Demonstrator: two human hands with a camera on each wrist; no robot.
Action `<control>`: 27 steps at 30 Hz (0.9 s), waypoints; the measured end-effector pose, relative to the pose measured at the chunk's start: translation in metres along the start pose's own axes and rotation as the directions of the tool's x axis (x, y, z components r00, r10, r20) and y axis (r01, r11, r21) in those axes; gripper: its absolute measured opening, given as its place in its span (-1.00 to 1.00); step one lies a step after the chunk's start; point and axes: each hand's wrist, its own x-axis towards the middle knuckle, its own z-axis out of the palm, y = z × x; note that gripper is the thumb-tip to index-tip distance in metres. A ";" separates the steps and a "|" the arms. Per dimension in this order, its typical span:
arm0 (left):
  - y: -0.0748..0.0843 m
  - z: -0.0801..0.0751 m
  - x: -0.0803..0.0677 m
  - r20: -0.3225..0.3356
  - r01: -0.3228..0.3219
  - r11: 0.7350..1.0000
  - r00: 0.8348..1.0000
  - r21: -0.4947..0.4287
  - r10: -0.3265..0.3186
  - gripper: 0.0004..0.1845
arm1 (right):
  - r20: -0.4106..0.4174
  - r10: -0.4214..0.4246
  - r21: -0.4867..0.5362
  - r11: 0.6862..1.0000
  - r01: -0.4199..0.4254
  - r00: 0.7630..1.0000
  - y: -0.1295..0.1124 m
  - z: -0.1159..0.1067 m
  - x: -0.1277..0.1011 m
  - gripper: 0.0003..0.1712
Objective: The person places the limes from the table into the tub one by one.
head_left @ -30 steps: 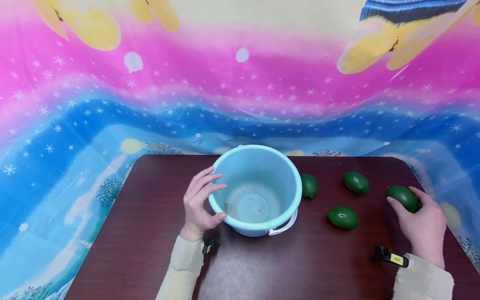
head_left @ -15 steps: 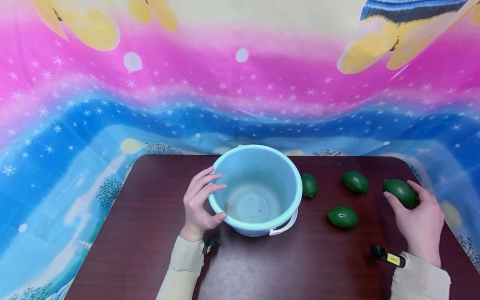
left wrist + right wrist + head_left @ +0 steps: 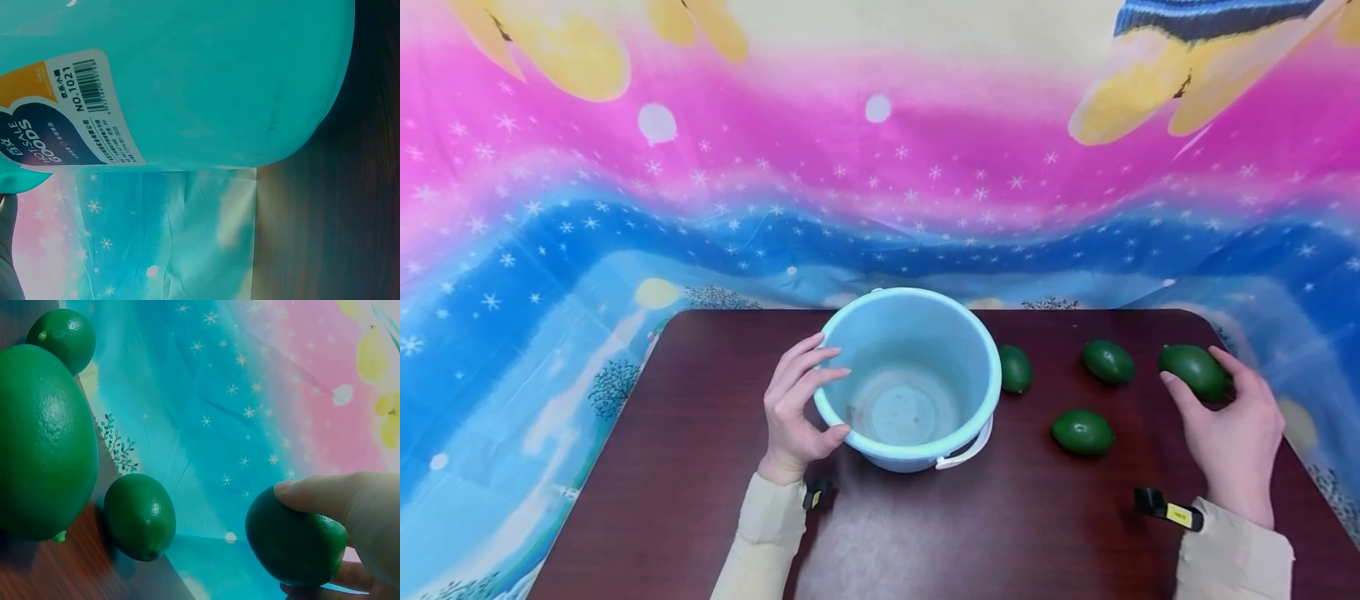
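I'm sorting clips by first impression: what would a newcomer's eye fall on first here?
Probably the bright pink and blue snowflake cloth behind the table. Next, the light blue bucket near the table's middle, with the left hand at its rim. Then the glossy green fruits to the bucket's right: three on the table, one in the right hand.

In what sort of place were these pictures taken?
Probably an indoor recording corner: a printed cloth backdrop hangs behind a dark table, with black wrist devices in view.
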 end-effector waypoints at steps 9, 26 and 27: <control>-0.001 0.001 0.000 -0.003 0.001 1.000 1.000 -0.003 -0.001 -0.26 | -0.017 0.010 0.020 1.000 -0.010 1.000 -0.006 0.000 -0.001 -0.24; 0.000 0.000 0.001 0.003 0.011 1.000 1.000 -0.006 -0.011 -0.28 | -0.094 -0.049 0.170 0.983 0.064 0.994 -0.027 0.007 -0.006 -0.26; 0.000 0.000 0.001 0.003 0.012 1.000 1.000 -0.006 -0.012 -0.28 | -0.099 -0.060 0.174 0.982 0.077 0.993 -0.028 0.007 -0.006 -0.26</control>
